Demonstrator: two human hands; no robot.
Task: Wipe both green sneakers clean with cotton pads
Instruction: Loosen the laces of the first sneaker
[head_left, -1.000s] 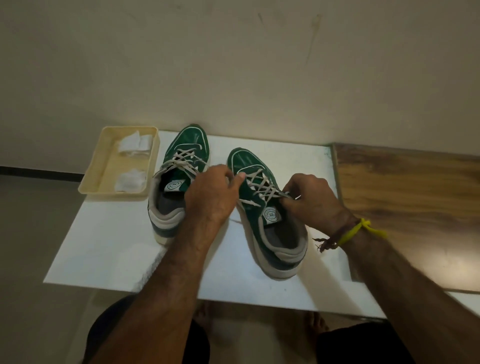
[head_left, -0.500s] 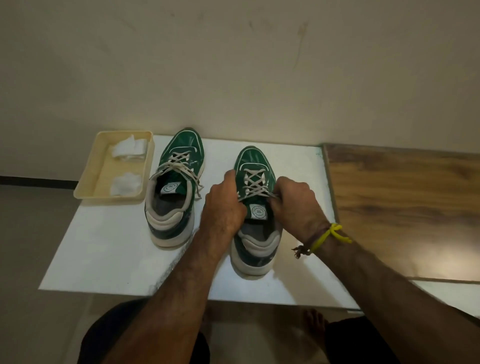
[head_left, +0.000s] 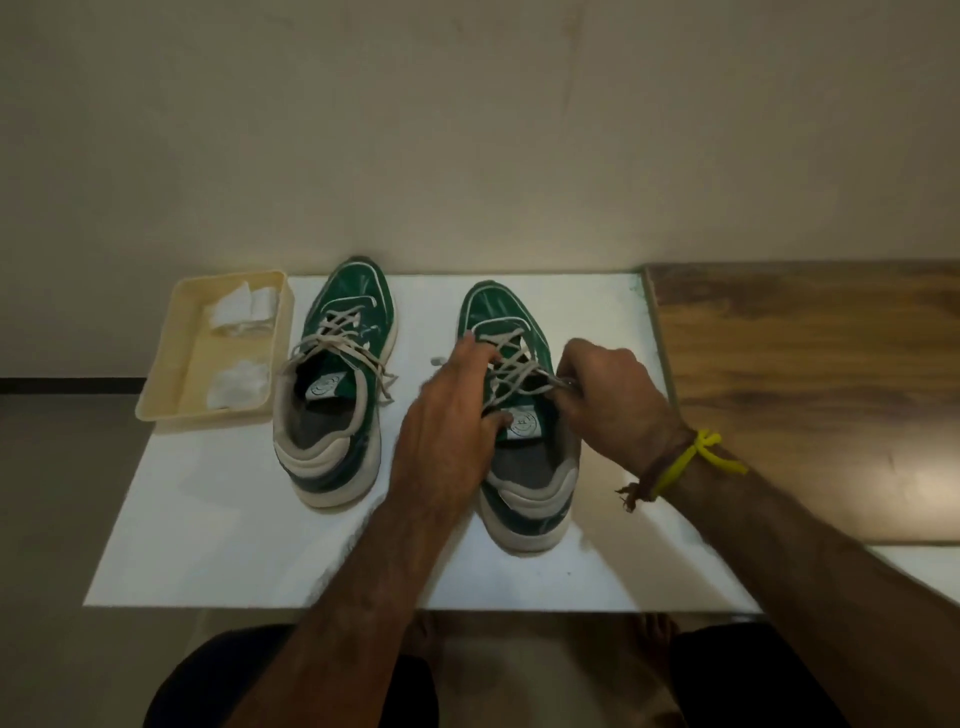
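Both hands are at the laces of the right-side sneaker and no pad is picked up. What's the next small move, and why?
Probably let go of the laces with the left hand and reach to the tray for a cotton pad. The right hand pinches a lace on the sneaker; neither holds a pad, so wiping cannot start.

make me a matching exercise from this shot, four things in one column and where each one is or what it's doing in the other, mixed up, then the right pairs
Things
1. cotton pads
2. left sneaker
3. right hand
4. yellow band

Places or states
A. tied round the right wrist
B. pinching a lace of the right sneaker
C. lying in the cream tray
D. standing untouched between the tray and the left hand

Pairs: 1-C, 2-D, 3-B, 4-A
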